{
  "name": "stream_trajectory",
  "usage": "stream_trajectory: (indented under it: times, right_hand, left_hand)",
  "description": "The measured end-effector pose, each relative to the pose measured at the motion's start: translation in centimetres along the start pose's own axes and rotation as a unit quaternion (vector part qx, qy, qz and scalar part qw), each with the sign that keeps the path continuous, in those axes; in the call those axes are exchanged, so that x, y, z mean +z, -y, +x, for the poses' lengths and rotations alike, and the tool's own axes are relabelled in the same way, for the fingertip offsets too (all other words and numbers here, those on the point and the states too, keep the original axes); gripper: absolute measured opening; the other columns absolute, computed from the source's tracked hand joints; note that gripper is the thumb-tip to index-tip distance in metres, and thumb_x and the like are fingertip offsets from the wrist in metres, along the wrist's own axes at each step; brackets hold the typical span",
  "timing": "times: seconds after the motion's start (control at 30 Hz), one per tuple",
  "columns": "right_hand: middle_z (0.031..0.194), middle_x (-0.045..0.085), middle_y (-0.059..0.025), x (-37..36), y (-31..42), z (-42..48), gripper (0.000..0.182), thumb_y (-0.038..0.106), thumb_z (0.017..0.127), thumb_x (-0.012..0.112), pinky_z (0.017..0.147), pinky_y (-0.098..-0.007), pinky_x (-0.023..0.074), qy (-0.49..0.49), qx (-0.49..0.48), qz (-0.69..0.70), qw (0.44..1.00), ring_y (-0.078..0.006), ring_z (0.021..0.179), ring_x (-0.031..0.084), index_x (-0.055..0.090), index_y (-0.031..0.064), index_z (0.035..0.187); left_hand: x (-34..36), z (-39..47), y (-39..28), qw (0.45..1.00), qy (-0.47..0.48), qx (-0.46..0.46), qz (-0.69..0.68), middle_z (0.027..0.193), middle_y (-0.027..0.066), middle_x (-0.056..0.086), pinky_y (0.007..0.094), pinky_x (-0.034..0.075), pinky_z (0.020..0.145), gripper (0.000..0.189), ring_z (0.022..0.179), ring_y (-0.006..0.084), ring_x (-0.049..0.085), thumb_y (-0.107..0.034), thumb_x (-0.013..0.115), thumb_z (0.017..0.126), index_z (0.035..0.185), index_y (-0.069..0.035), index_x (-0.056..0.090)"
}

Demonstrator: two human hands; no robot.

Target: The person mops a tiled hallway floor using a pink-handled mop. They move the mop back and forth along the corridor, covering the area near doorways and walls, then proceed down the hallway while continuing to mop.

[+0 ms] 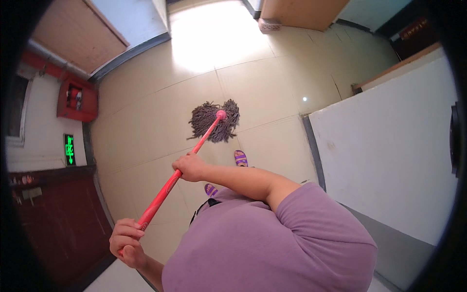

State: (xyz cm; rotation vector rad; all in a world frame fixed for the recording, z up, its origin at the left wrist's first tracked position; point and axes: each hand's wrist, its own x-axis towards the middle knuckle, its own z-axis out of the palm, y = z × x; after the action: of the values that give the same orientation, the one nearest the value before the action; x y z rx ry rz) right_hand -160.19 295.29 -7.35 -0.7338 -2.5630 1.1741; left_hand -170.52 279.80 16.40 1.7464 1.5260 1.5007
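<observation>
A string mop lies with its dark grey-brown strands [208, 118] spread on the tiled floor in front of my feet. A pink socket [221, 114] joins the mop head to a red pole [160, 200], which slants down and away from my left side. My left hand [127, 241] wraps the upper end of the pole, near the lower left of the view. Farther down, my right hand [190, 166] grips the same pole, its arm reaching across in front of my body. Just behind the strands stands my foot in a purple sandal [240, 158].
Beige floor tiles [138, 120] run between walls with dark skirting. On the left are a red fire equipment box [77, 98], a lit green exit sign [69, 150] and a dark red door [62, 222]. A white partition wall [379, 138] stands at right. Wooden doors [303, 12] stand ahead, beside bright floor glare.
</observation>
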Motion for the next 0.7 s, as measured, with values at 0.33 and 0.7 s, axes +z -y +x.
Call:
stream_trajectory:
  times: [0.33,0.7]
  right_hand:
    - [0.079,0.061,-0.0081,-4.2,-7.9,-6.5,0.012,0.02,0.073,0.063,0.075,-0.0419,0.0424,-0.098,0.111,0.001,0.989,-0.0273,0.084,0.059,0.058,0.0113,0.079]
    - [0.081,0.062,-0.0088,-4.7,-16.0,-17.2,0.008,0.016,0.072,0.061,0.078,-0.0402,0.0392,-0.146,0.28,-0.032,0.948,-0.0269,0.087,0.059,0.061,0.011,0.079]
  left_hand:
    - [6.3,5.1,3.7,0.984,0.085,-0.075,-0.137,0.072,0.0165,0.063,0.0363,0.046,0.068,0.015,0.072,0.0253,0.057,-0.008,0.048,0.075,0.061,-0.003,0.05]
    - [15.3,2.3,8.9,0.918,0.156,-0.255,-0.26,0.09,0.0167,0.065,0.0407,0.044,0.086,0.019,0.09,0.0274,0.059,-0.008,0.044,0.085,0.069,-0.001,0.052]
